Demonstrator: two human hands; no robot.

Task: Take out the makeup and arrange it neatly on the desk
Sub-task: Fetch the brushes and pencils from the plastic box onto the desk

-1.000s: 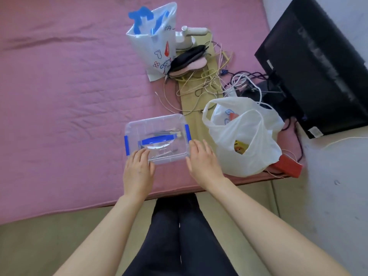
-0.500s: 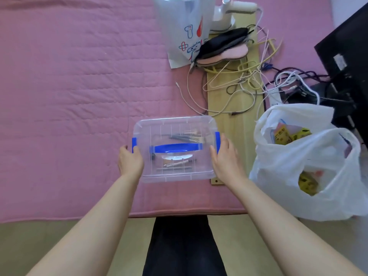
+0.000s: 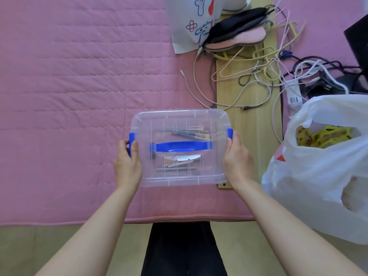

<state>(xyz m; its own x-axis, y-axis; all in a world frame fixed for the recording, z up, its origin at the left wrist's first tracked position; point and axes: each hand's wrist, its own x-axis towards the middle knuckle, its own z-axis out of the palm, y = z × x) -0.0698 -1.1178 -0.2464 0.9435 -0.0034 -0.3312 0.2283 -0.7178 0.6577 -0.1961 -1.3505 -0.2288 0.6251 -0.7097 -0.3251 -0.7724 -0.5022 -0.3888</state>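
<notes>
A clear plastic storage box (image 3: 179,120) with a blue carry handle (image 3: 182,146) and blue side latches sits on the pink quilted mat, lid on. Through the lid I see several slim makeup tools (image 3: 191,132), pencils and brushes, lying flat. My left hand (image 3: 127,164) grips the box's left side with the thumb hooked over the left blue latch (image 3: 131,138). My right hand (image 3: 238,156) holds the right side, fingers just below the right blue latch (image 3: 230,133).
A white plastic bag (image 3: 318,176) with yellow packets stands right of the box. Tangled cables (image 3: 264,76) and a power strip lie on a wooden board (image 3: 249,120) behind. A printed paper bag (image 3: 191,22) and dark and pink insoles (image 3: 237,34) are at the back. My dark-trousered legs are below.
My hands moved from the box's near edge to its two sides and now clasp the latches. The view has come closer and shifted right.
</notes>
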